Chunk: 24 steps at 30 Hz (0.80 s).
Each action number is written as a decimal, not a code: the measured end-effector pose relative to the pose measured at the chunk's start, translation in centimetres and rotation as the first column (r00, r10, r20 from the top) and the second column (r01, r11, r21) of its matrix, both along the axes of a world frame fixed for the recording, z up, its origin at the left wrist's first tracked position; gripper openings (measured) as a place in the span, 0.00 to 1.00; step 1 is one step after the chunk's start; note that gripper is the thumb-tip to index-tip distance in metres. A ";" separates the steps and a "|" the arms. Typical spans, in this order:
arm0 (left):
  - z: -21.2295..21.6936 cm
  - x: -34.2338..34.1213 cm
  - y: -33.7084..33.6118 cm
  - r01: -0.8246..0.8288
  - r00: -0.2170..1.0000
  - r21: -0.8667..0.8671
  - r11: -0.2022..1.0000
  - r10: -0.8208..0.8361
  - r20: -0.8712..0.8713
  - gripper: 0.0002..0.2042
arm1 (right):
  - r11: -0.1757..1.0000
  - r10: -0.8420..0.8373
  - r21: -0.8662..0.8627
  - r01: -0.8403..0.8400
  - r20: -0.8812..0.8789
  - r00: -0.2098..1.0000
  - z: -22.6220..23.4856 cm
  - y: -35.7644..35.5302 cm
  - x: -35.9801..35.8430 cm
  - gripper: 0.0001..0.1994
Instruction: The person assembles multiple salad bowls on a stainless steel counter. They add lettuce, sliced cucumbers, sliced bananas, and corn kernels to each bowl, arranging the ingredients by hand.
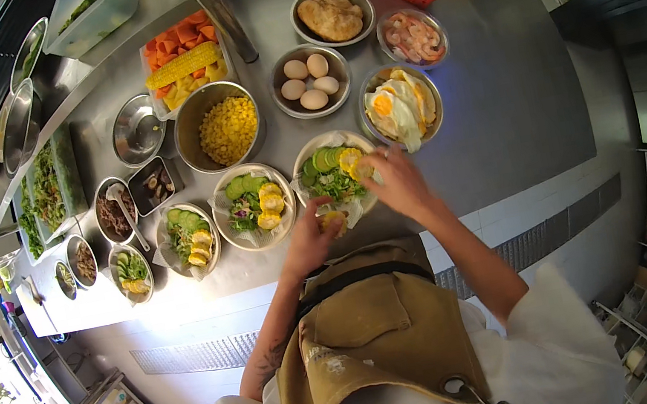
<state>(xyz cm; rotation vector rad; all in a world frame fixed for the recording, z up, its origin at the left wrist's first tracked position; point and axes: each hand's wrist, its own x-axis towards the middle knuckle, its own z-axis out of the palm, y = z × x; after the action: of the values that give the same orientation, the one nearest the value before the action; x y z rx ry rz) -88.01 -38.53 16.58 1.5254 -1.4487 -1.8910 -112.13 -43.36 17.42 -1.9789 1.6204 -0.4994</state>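
I am looking at a commercial kitchen; a long steel counter point(510, 82) carries rows of metal prep bowls point(227, 124); salad bowls point(255, 205) line its near edge.

One head camera looks steeply down, close above counter point(498, 111)

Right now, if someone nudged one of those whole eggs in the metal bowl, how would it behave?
The eggs would probably roll, being rounded and lying loose against each other. The steel bowl rim would likely keep them in. If raw, the shells could crack under a hard knock.

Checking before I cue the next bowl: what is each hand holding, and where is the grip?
Left hand: a corn round, fingertips around its edge. Right hand: another corn piece, pinched at fingertips.
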 end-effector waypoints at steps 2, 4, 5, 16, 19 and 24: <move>0.5 -0.4 -0.4 0.003 1.000 0.007 1.000 -0.003 -0.010 0.21 | 0.915 0.026 0.374 -0.155 0.328 0.944 2.8 1.3 0.6 0.18; 0.3 -1.7 -0.7 -0.076 0.977 0.076 0.994 0.090 -0.191 0.21 | 0.872 0.021 0.428 -0.238 0.454 0.891 2.6 3.0 0.9 0.20; 0.6 -2.4 -0.8 -0.100 0.958 0.171 0.980 0.142 -0.251 0.25 | 0.919 0.061 0.327 -0.218 0.430 0.901 0.7 4.0 1.1 0.21; 1.4 3.0 1.3 -0.227 0.962 0.003 0.974 0.225 -0.153 0.21 | 0.969 0.240 0.083 -0.233 -0.084 0.967 -1.6 -1.4 -1.5 0.14; 3.5 5.5 3.8 -0.234 0.971 -0.081 0.969 0.237 0.030 0.16 | 0.961 0.278 0.040 -0.275 -0.162 0.947 -2.9 -1.0 -1.1 0.11; 5.9 9.7 5.6 -0.304 0.920 -0.149 0.941 0.331 0.210 0.13 | 0.950 0.270 -0.118 -0.290 -0.162 0.949 -5.3 -1.1 -1.4 0.13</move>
<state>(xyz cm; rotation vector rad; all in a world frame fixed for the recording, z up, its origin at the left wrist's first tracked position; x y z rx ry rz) -78.35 -32.97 22.45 1.8467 -1.2761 -1.4571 -113.52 -44.48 12.09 -2.3529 1.3825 -0.3749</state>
